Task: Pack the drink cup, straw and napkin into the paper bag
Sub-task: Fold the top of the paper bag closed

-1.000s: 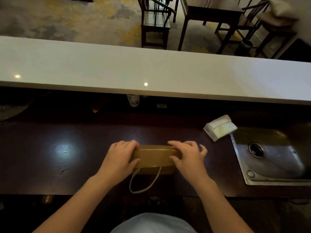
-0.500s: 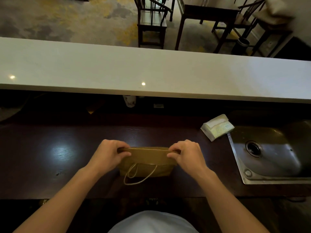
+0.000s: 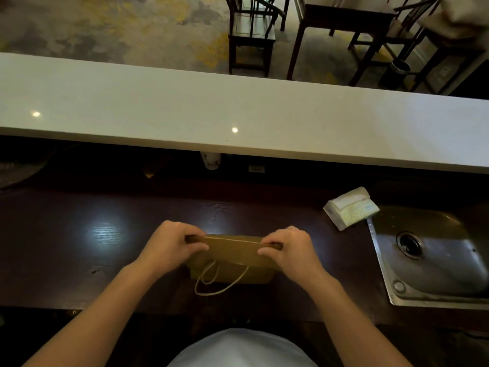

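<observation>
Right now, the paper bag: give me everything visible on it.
The paper bag is brown kraft paper with a pale twine handle looping down its near face. It stands on the dark wooden counter, directly in front of the person. Its top edge looks pressed nearly flat, so the mouth seems shut and nothing inside is visible. The left hand pinches the top's left end and the right hand its right end. Nothing else touches it.

A long white counter ledge (image 3: 238,112) crosses the view, catching two small light reflections, above a dark wooden worktop (image 3: 79,247). A steel sink (image 3: 436,260) sits at the right. Beyond lie patterned carpet (image 3: 105,27), dark wooden chairs (image 3: 251,33) and a table (image 3: 344,19).
</observation>
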Demonstrator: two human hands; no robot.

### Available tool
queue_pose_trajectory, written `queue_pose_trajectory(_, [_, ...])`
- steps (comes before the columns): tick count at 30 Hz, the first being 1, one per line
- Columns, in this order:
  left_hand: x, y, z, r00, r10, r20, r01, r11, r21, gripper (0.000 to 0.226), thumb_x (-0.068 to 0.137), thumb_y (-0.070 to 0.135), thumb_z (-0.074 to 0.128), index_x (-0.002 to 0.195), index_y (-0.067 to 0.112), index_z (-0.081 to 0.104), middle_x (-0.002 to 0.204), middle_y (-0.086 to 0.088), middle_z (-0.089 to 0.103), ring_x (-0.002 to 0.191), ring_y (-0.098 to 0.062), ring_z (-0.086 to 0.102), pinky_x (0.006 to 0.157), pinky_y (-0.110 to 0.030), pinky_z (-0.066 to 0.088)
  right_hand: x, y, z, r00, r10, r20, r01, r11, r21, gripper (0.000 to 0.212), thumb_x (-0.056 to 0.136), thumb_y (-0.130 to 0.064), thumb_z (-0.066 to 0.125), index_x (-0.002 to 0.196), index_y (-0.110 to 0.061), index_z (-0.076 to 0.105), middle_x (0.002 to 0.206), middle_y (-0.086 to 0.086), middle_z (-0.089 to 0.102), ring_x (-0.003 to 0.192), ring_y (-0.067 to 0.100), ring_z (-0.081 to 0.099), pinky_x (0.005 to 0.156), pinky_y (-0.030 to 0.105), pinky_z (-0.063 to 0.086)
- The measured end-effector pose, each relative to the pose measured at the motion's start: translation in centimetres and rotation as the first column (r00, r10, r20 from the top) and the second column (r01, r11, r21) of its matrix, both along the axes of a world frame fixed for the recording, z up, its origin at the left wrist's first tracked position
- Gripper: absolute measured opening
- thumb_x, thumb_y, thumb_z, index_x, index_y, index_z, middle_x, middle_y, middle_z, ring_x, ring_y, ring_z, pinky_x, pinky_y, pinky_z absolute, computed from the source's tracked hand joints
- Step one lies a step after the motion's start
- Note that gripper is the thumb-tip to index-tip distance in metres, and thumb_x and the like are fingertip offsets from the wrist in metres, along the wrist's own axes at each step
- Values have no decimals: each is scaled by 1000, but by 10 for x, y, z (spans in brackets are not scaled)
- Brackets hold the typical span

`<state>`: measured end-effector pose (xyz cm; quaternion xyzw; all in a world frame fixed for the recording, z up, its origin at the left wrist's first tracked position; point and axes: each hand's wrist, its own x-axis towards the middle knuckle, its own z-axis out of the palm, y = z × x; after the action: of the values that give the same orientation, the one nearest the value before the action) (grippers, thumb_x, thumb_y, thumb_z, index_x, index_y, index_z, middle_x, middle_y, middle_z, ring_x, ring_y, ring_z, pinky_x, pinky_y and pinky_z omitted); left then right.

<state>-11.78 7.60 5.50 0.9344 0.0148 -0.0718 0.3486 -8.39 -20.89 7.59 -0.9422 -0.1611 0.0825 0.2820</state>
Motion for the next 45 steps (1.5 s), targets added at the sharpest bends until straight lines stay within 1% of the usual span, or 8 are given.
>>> queue_pose_trajectory(6, [-21,1,-22,937,278,-213,-350,769,-534,16,71,19,81,82,30,81,83,2,80,81,-20,76,65,-17,56,-4,-16,-27,857,-72,-509,333,832,444,18,74,-20,84,85,-34,80,128,-10,65,118,12,58,98,33,49])
queue_pose_trajectory(9, [-23,-20,-23,907,352,-231,-418,685,-597,25,84,3,70,77,24,82,79,-6,80,77,-24,73,62,-20,57,-11,-16,-29,825,-131,-551,497,633,593,18,78,-9,79,81,-27,83,91,2,80,89,22,74,70,27,59])
queue_pose_trajectory(13, [29,-21,65,949,316,6,-241,735,-634,20,86,11,67,72,19,80,65,2,74,60,-7,65,53,-20,51,31,-20,44,909,-110,-403,394,547,739,16,70,-29,77,83,-22,82,77,1,80,69,11,74,59,20,56])
queue_pose_trajectory(18, [122,-10,226,908,200,368,26,850,-527,18,91,33,64,84,25,79,78,7,78,73,-7,72,66,-17,57,139,-32,196,997,-46,-66,80,667,741,29,74,-48,72,90,-25,77,88,-9,79,83,10,75,61,24,60])
queue_pose_trajectory(27, [244,-17,224,951,240,197,-113,859,-500,27,95,24,59,101,1,72,104,-22,72,101,-33,68,96,-53,52,261,-20,207,993,-115,38,82,867,492,22,91,-23,66,104,-7,72,96,8,71,94,28,70,79,44,62])
queue_pose_trajectory(35, [275,5,178,950,267,164,-147,842,-519,14,88,23,69,95,14,76,93,-5,78,93,-21,73,85,-36,59,305,-17,176,994,-50,100,14,941,337,9,82,-26,76,90,-26,70,82,-9,71,73,9,70,53,13,55])
queue_pose_trajectory(39, [279,11,172,950,249,190,-147,890,-432,12,79,22,78,90,26,75,84,9,79,84,-5,73,67,-16,56,312,-16,174,991,-24,129,-12,964,267,13,80,-27,78,90,-28,69,76,-16,66,69,8,68,53,14,51])
queue_pose_trajectory(45, [284,5,193,949,186,254,-125,963,-239,24,73,20,85,91,30,71,88,9,75,82,-6,69,67,-20,52,316,-20,177,986,-22,166,-10,982,190,15,78,-27,80,89,-27,69,78,-10,67,71,6,65,55,16,49])
